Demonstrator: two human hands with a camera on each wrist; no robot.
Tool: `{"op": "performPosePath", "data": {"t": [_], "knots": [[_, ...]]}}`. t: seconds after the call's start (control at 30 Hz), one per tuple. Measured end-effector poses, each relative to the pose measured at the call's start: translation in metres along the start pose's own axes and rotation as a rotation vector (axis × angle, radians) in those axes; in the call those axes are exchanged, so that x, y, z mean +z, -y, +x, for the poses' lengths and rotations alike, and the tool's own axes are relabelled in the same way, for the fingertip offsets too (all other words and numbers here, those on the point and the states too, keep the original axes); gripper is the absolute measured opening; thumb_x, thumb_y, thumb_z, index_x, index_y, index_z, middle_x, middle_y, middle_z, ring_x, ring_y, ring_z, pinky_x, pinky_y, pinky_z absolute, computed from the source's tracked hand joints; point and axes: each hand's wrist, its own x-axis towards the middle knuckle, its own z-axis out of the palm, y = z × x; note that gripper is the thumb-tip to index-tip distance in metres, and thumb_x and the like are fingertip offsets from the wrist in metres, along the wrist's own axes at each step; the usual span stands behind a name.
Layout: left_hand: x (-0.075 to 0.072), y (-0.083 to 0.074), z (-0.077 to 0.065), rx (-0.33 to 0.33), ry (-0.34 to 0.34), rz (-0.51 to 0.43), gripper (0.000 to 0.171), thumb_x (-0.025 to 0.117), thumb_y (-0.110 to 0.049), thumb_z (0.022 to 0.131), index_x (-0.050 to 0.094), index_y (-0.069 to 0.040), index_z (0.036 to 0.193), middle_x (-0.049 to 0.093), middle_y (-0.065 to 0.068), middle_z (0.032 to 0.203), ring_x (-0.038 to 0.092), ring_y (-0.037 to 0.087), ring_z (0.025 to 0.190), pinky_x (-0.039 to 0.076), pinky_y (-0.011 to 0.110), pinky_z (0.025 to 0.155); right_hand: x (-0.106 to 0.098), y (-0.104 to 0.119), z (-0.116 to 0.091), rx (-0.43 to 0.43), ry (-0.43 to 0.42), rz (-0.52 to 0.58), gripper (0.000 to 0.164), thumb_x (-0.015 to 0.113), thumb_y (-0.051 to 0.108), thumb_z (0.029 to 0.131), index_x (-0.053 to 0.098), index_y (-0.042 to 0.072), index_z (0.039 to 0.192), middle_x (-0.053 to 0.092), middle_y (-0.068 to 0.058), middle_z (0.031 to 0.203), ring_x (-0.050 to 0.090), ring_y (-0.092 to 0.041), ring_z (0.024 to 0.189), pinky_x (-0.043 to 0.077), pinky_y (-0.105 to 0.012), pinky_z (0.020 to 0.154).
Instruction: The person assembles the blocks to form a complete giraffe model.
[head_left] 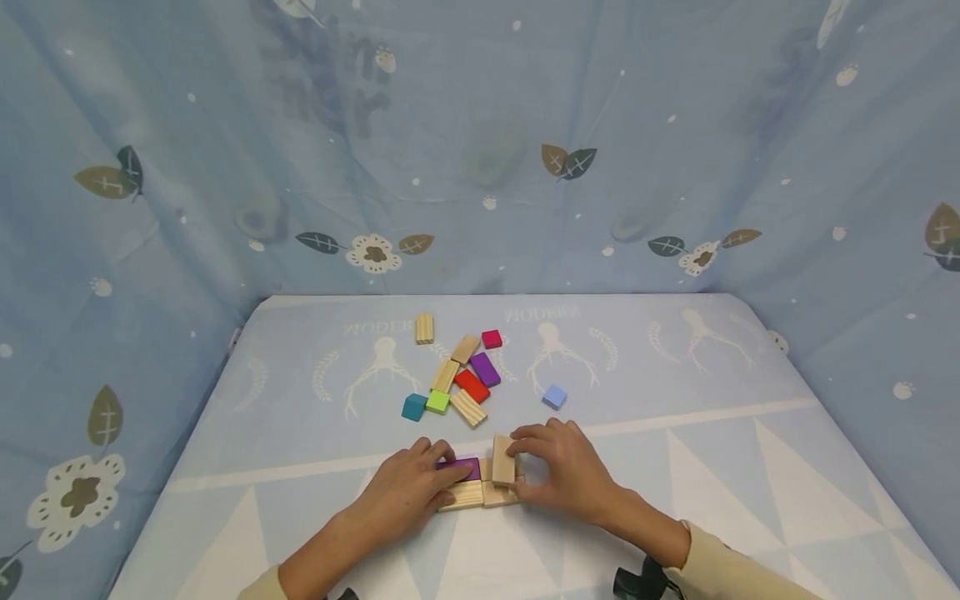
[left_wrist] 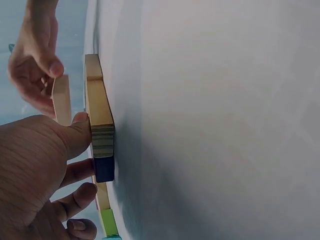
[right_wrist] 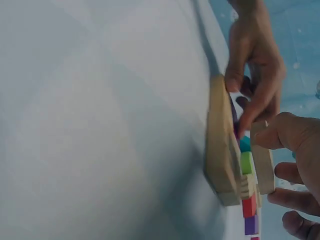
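With right hand (head_left: 564, 467), pinching plain block (head_left: 503, 458); with spread left hand (head_left: 405, 493), at its nine o'clock, touching purple block (head_left: 473, 468).

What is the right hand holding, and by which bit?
The right hand pinches a plain wooden block, with the thumb near its closer end and fingers toward its far end.

At lower centre, my left hand (head_left: 405, 487) rests on the block group (head_left: 461, 497) at its left end; my right hand (head_left: 564, 468) holds the upper block (head_left: 503, 461) above its right end. Behind, mid-frame: the loose blocks (head_left: 472, 386); right of these, a lone block (head_left: 555, 397).
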Motion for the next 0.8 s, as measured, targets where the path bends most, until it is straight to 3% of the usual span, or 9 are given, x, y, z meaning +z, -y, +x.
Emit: {"op": "performPosePath", "data": {"t": [0.53, 0.8], "knots": [[0.001, 0.000, 0.000, 0.007, -0.013, -0.033, 0.044, 0.074, -0.032, 0.089, 0.065, -0.028, 0.131, 0.056, -0.006, 0.111, 0.046, 0.012, 0.091, 0.046, 0.026, 0.070, 0.006, 0.019, -0.047, -0.234, -0.049, -0.008, 0.037, 0.084, 0.033, 0.067, 0.069, 0.024, 0.100, 0.065, 0.004, 0.116, 0.049, -0.010, 0.080, 0.031, -0.025, 0.069], [0.001, 0.002, -0.001, 0.023, -0.023, -0.034, 0.042, 0.073, -0.031, 0.089, 0.066, -0.027, 0.130, 0.055, -0.005, 0.112, 0.047, 0.012, 0.092, 0.047, 0.027, 0.070, 0.012, 0.020, -0.057, -0.307, -0.055, -0.020, 0.039, 0.083, 0.033, 0.067, 0.070, 0.023, 0.103, 0.062, 0.003, 0.121, 0.050, -0.012, 0.082, 0.031, -0.027, 0.071]]}}
